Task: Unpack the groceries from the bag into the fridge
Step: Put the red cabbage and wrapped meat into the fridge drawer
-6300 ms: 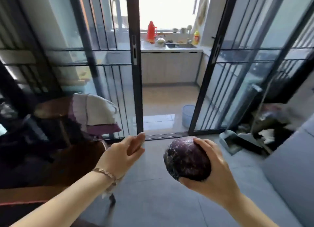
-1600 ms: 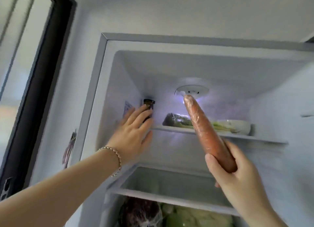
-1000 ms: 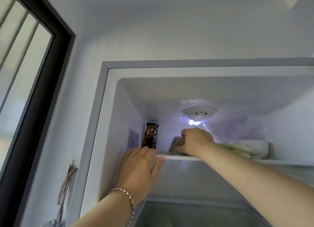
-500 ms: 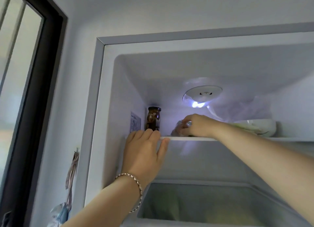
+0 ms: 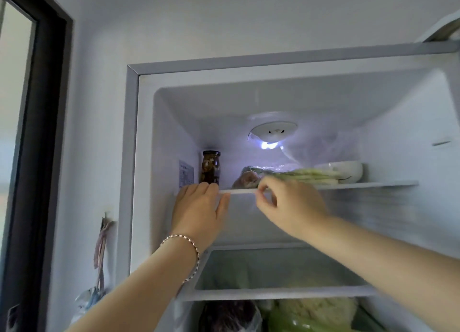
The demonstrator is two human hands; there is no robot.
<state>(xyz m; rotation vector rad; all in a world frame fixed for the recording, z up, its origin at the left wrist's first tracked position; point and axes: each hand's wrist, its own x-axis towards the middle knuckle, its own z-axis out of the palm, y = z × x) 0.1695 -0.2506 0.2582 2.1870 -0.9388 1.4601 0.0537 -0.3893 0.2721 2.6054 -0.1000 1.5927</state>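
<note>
Top shelf of the fridge
Jar at the left end, wrapped bundle just right of it, stalks lying on toward the bowl at the right; lamp on the far wall above.

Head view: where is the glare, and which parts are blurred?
In the head view, the fridge lamp glares bluish-white; the right hand and its forearm are motion-blurred; the jar looks fairly sharp.

Your white fridge: right of the dark-brown jar, pale-green stalks, a white bowl; your bracelet pinkish-silver.
</note>
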